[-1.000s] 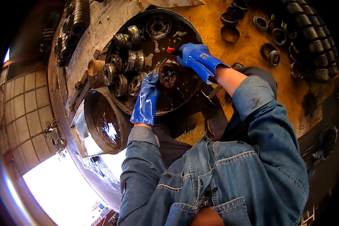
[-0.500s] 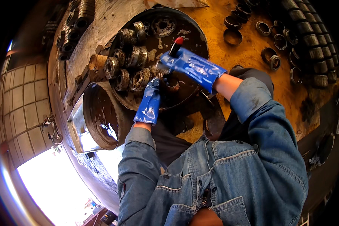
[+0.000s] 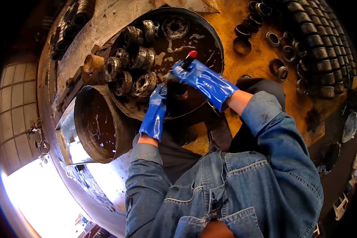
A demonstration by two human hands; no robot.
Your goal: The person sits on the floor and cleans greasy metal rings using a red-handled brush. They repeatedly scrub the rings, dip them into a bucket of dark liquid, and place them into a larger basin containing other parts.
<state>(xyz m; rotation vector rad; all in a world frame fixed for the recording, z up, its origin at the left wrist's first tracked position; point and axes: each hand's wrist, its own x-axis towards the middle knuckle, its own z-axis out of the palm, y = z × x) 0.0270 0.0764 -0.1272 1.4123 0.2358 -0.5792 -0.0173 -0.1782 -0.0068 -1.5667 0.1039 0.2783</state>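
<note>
My right hand [image 3: 202, 79], in a blue rubber glove, is closed around the handle of a tool [image 3: 192, 54] that is black with a red end. The tool's working end is hidden by my fingers and blurred. Beside it my left hand [image 3: 156, 105], gloved the same way, has its fingers bent in against a small dark part that I cannot make out. Both hands are over a wide round metal pan [image 3: 221, 47] wet with dark liquid. Grimy metal rollers [image 3: 142, 58] are heaped in the pan left of my hands, and a flanged metal wheel [image 3: 175, 27] lies at its far side.
An open metal drum [image 3: 81, 115] stands left of the pan, near a rusty cylinder [image 3: 93, 63]. Loose metal rings [image 3: 273, 39] lie on the yellow-brown floor at right, beside stacked dark cylinders [image 3: 319, 41]. More stacked cylindrical parts [image 3: 81, 16] sit at far left.
The view has shifted slightly. My right hand with the black and red tool has turned a little and moved slightly nearer to me; my left hand stays beside it.
</note>
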